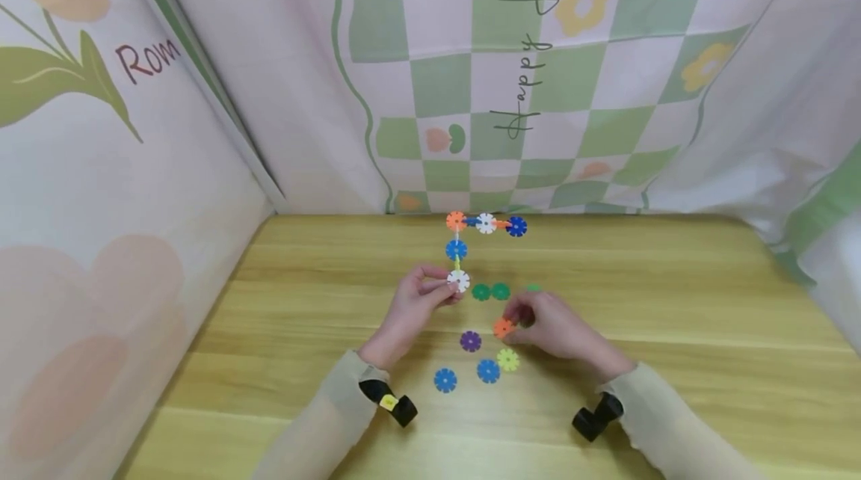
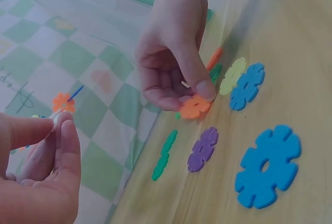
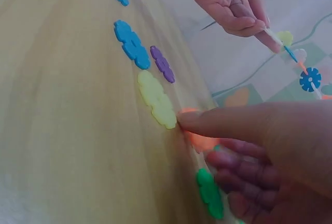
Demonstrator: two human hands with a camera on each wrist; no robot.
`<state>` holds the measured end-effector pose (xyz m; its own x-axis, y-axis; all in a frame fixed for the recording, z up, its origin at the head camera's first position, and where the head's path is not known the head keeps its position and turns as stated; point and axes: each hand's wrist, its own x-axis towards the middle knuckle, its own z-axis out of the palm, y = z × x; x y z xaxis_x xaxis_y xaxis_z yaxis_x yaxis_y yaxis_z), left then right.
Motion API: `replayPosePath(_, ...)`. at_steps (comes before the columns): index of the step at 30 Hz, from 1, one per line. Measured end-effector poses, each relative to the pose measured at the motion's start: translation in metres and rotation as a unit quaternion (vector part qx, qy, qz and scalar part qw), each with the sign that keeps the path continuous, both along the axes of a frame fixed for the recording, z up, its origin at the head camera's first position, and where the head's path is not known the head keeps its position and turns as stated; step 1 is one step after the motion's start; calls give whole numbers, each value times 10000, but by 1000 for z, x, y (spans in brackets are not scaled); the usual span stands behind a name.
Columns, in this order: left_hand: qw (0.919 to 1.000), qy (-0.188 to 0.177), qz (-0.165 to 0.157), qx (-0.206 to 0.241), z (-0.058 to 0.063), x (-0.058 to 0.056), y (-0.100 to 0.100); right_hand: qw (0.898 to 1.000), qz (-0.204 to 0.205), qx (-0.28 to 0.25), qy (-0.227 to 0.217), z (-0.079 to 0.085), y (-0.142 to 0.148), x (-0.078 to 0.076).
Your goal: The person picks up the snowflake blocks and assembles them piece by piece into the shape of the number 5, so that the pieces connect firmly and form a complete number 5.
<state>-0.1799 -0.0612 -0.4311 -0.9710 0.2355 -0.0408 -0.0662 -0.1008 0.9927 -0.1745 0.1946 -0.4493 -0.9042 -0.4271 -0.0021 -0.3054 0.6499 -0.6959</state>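
Observation:
My left hand (image 1: 412,309) pinches a white notched flower disc (image 1: 459,281) between thumb and fingers. This disc ends a chain of interlocked discs: a blue disc (image 1: 456,250) stands above it, then an orange corner disc (image 1: 456,221), with a white disc (image 1: 486,223) and a dark blue disc (image 1: 516,226) out to the right. Nearer the table, my right hand (image 1: 557,327) holds a loose orange disc (image 2: 196,107) by its edge, thumb on its face. A yellow disc (image 3: 157,99) lies right beside the right thumb tip.
Blue discs (image 1: 445,380) (image 1: 488,371) and a purple disc (image 1: 471,341) lie on the wooden table (image 1: 269,330) between the forearms. Two green discs (image 1: 490,291) sit between the hands; another green disc (image 3: 210,193) lies under the right fingers. A checkered curtain (image 1: 498,91) hangs behind.

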Motion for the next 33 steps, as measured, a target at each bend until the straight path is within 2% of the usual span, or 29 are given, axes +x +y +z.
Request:
replayPosePath(4, 9999, -56, -72, 86, -1, 0, 0, 9970, -25, -759, 175, 2, -2, -1)
replayPosePath(7, 9999, -73, -104, 112, -2, 1, 0, 9894, -203, -1369, 444, 10, -7, -2)
replayPosePath(10, 9996, -114, -172, 174, -2, 2, 1, 9829, -366, -1678, 658, 19, -12, -2)
replayPosePath(18, 9984, -199, -343, 407, -3, 3, 2, 9770, -510, -1911, 793, 27, -21, -1)
replayPosePath(32, 9984, -198, -465, 256, -3, 6, 1, 9722, -261, -2115, 968, 27, -22, 2)
replayPosePath(33, 9985, -179, -473, 225, -3, 7, 1, 9730, -246, -2085, 961, 31, -23, 4)
